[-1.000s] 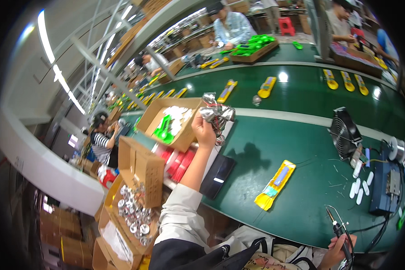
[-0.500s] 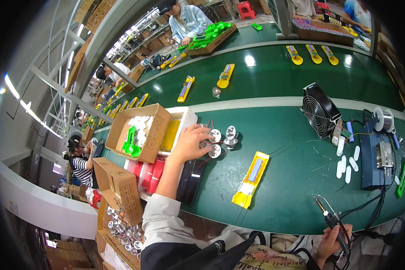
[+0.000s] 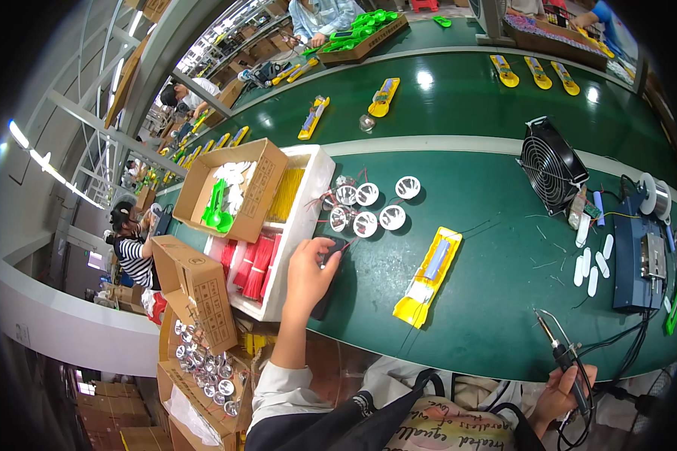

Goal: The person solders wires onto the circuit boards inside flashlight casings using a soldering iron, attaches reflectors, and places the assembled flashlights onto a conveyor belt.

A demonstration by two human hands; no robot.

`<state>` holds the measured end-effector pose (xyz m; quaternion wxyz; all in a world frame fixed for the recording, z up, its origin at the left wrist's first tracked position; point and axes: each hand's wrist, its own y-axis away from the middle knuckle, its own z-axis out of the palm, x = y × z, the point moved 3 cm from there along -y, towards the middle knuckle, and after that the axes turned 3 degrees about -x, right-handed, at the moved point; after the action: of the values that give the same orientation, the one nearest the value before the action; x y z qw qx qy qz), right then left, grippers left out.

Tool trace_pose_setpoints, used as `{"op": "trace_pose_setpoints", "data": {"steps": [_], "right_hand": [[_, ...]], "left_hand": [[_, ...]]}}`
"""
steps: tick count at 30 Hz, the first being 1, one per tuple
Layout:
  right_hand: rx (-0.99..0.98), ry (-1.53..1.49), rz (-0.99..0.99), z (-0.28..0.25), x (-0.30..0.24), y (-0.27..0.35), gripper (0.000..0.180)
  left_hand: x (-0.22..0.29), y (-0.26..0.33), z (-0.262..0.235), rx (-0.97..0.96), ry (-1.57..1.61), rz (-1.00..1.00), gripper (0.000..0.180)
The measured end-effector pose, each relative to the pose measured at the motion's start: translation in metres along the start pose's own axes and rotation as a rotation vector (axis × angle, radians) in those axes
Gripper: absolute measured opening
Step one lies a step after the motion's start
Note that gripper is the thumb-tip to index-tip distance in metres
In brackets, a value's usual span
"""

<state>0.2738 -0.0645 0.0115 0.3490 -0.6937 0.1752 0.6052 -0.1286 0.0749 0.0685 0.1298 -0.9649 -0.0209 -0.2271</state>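
Note:
My left hand [image 3: 308,276] hovers at a long black box [image 3: 337,264], thumb and forefinger apart; nothing shows between them. Just beyond it lie several silver reflector cups [image 3: 365,224] with thin red wires. In my right hand [image 3: 560,389], low on the right, is a soldering iron [image 3: 557,352], its tip pointing up and left over the bench edge. Between the hands a yellow plastic housing [image 3: 408,311] rests on the green bench, with a blue cylindrical cell [image 3: 438,260] inside and thin dark wires sticking out at both ends.
A foam tray [image 3: 317,169] holds red wires [image 3: 259,267] and yellow wires; a carton [image 3: 259,199] with green and white parts sits on it. At right stand a black fan [image 3: 553,161], a blue soldering station [image 3: 632,263], and a solder spool [image 3: 654,195]. Beyond, yellow housings [image 3: 384,98] lie on a green belt.
My left hand has drawn back toward me from the reflector cups to the black box. The cups now lie more spread out. My right hand still grips the soldering iron.

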Motion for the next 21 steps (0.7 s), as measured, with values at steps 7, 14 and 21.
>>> {"op": "trace_pose_setpoints", "data": {"steps": [7,14,21], "right_hand": [[-0.050,0.020,-0.029,-0.001,-0.001,0.005,0.021],[-0.069,-0.008,-0.043,0.005,-0.008,0.009,0.023],[-0.164,-0.134,0.077,0.022,-0.010,0.014,0.017]], "left_hand": [[-0.008,0.008,0.034,0.094,-0.089,0.054,0.014],[0.002,0.011,0.014,0.216,0.032,0.192,0.005],[0.014,0.058,0.004,0.187,0.508,0.139,0.002]]}}
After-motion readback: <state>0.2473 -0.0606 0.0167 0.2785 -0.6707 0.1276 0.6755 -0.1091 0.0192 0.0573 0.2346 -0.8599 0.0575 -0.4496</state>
